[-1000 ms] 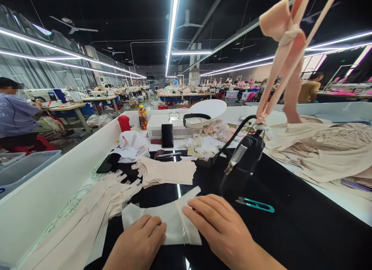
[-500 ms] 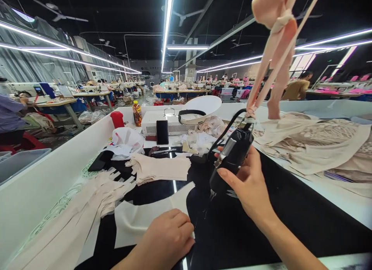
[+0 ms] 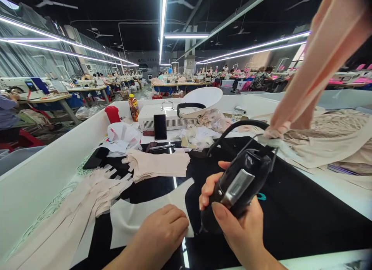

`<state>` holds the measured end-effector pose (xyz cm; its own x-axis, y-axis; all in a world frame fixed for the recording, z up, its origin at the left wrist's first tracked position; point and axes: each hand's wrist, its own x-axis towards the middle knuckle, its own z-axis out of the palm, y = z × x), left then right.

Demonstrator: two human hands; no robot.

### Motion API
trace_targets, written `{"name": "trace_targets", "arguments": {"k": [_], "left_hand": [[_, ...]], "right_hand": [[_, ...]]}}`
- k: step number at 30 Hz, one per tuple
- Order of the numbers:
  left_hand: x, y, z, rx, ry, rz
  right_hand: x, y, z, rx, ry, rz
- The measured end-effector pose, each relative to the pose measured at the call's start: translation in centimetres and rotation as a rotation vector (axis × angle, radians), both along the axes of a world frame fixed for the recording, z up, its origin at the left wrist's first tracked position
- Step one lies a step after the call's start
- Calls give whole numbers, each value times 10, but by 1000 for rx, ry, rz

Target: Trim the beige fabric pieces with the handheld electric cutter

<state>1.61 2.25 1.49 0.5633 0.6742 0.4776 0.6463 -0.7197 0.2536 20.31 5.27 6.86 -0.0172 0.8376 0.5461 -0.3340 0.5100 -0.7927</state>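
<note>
Handheld tool (image 3: 236,186), glossy black, silver plate, corded

text: none legible | labels: none legible | signs: none legible

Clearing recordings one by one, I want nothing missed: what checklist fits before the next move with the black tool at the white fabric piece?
1. Left hand pressing the white fabric piece onto the black table: ok.
2. Right hand closed around the black tool: ok.
3. Left fingers apart from the tool's lower end: ok, though close.
4. Tool tip touching fabric: cannot tell.
5. Cord clear of the beige stack: ok.
6. Teal snips out of the way: cannot tell, mostly hidden.
</note>
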Motion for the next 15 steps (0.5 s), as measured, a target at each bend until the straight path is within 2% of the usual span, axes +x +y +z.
{"name": "trace_targets", "arguments": {"k": [4, 11, 15], "left_hand": [[-2, 1, 2, -22, -4, -21], [-4, 0, 9, -25, 0, -88], [-7, 0, 8, -46, 13, -112]], "right_hand": [[-3, -6, -4, -2, 35, 67], [-3, -4, -8, 0, 38, 58], [-4, -4, -8, 2, 30, 67]]}}
